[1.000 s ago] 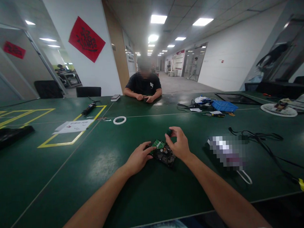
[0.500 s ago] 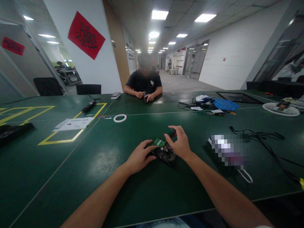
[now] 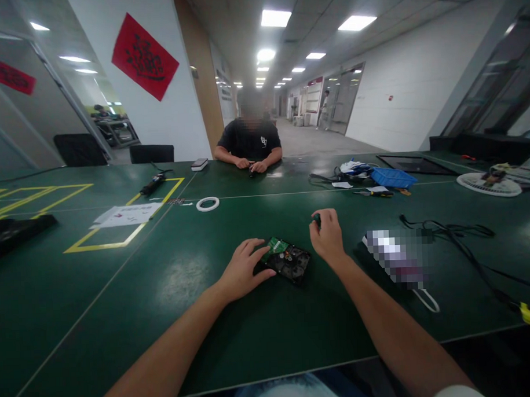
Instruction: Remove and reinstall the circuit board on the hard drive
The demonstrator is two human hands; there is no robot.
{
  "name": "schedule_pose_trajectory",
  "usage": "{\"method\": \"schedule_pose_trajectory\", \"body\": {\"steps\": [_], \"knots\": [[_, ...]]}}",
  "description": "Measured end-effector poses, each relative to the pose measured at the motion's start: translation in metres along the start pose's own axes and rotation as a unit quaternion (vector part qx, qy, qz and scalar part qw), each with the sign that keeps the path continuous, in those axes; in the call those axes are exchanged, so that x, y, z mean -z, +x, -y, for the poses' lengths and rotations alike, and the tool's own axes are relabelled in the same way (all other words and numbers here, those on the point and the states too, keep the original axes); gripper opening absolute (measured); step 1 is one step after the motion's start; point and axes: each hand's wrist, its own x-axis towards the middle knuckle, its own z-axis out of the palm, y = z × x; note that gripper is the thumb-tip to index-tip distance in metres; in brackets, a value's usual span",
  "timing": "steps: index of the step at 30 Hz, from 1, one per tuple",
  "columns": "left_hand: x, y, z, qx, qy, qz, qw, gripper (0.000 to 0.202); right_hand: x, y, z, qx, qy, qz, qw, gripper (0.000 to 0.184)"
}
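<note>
A hard drive [image 3: 293, 261] lies on the green table with its green circuit board and dark metal body facing up. My left hand [image 3: 245, 270] grips its left end, fingers along the upper side and thumb at the lower edge. To the right of the drive and apart from it, my right hand [image 3: 329, 235] is raised with its fingers curled. Between thumb and fingers it pinches a small dark green object [image 3: 317, 220], mostly hidden, whose kind I cannot make out.
A blurred-out item [image 3: 395, 257] with a white strap lies right of my right hand, near black cables [image 3: 453, 238]. Farther off are a white ring [image 3: 208, 204], paper sheets [image 3: 126, 215], a blue basket [image 3: 393, 178] and a fan part [image 3: 488, 184]. A person [image 3: 248, 144] sits opposite.
My right hand has lifted off the hard drive and moved right, carrying the dark green object. More of the drive is uncovered. My left hand stays at its left end.
</note>
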Motion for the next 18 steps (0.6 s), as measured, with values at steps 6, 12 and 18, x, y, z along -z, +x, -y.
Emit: {"method": "schedule_pose_trajectory", "body": {"steps": [6, 12, 18], "knots": [[-0.003, 0.004, -0.026, -0.005, 0.024, 0.012, 1.000, 0.070, -0.011, 0.006, -0.052, -0.144, -0.182, 0.230, 0.945, 0.025], [-0.026, 0.008, -0.071, 0.016, 0.060, 0.023, 0.998, 0.109, -0.019, 0.008, -0.067, -0.164, -0.191, 0.259, 0.933, 0.033], [-0.053, 0.026, -0.098, 0.105, 0.088, 0.020, 0.990, 0.120, -0.019, 0.010, -0.076, -0.178, -0.199, 0.257, 0.929, 0.034]]}}
